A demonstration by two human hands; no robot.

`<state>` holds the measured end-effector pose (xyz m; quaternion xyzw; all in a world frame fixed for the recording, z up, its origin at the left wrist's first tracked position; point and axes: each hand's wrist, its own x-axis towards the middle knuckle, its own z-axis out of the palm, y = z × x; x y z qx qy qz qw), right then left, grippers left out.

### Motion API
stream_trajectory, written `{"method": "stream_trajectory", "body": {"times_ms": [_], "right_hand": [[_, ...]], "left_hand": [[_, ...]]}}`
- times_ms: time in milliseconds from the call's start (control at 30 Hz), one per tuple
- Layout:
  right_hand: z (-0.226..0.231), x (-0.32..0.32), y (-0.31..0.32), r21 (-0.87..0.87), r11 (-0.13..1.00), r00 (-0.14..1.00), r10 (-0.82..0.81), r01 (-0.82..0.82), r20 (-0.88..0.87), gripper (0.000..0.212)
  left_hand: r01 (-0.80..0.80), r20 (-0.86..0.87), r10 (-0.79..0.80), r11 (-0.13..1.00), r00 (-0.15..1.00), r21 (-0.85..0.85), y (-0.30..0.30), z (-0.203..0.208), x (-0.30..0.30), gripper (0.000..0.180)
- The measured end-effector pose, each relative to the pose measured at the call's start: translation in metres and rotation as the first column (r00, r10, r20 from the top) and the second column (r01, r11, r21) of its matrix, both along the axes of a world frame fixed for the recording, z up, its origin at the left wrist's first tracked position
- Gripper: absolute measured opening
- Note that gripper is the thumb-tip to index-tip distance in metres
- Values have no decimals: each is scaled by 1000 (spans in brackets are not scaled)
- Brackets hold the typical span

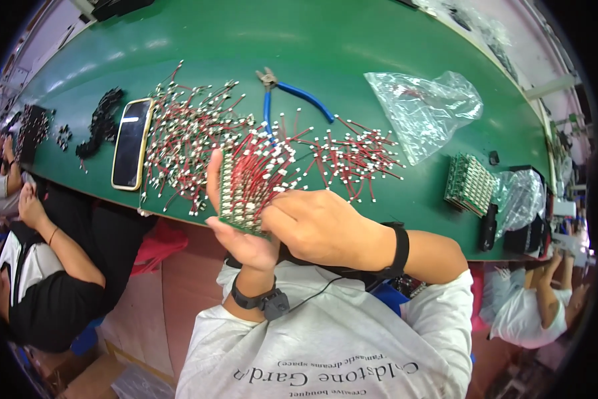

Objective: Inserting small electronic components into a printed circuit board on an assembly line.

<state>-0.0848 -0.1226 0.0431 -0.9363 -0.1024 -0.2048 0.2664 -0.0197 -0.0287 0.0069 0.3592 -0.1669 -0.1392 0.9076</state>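
Upright in my left hand (242, 245) is a green circuit board panel (230, 207), its thumb and fingers around the panel's lower and left edges. Rows of white connectors line the panel, and short red wires with white plugs (264, 163) stand out from it. My right hand (322, 223) is closed, its fingertips pinched at the panel's lower right side. What sits between those fingertips is hidden by the hand itself. Loose red cables with white plugs lie behind in a large pile (196, 130) at left and a smaller pile (359, 156) at right.
Blue-handled cutters (299, 96) lie behind the panel. A phone (132, 143) and a black cable bundle (105, 120) are at left. To the right are a clear plastic bag (429, 113) and a stack of green boards (468, 186). Another person (53, 279) sits at left.
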Motion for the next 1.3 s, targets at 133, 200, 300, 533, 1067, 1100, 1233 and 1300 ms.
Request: {"method": "stream_trajectory", "body": {"times_ms": [133,200,300,533,1067,1100,1233,1300], "right_hand": [[30,-2,-27,-56,996,993,-68,74,97,14],[35,2,-58,21,981,943,-193,195,271,15],[40,0,-115,40,895,894,-446,444,43,15],[-26,6,-160,-20,940,889,-329,340,-318,9],[-29,6,-165,-112,956,926,-290,270,-242,11],[-26,7,-164,-63,953,912,-302,297,-278,11],[-8,9,-156,223,915,936,-298,336,-187,9],[9,8,-143,288,894,935,-294,343,-200,11]], "left_hand": [[26,8,-26,996,1000,83,1,-5,4,79],[-15,-52,19,998,998,68,0,-5,7,82],[26,-160,-47,991,986,-134,10,-9,17,75],[31,-140,-51,989,989,-143,5,-3,16,72],[73,-164,-109,974,980,-213,9,-10,20,73],[65,-166,-99,978,981,-197,9,-10,20,73],[22,-197,-60,981,978,-191,9,-9,21,72],[13,-261,-65,980,963,-198,6,-6,21,72]]}}
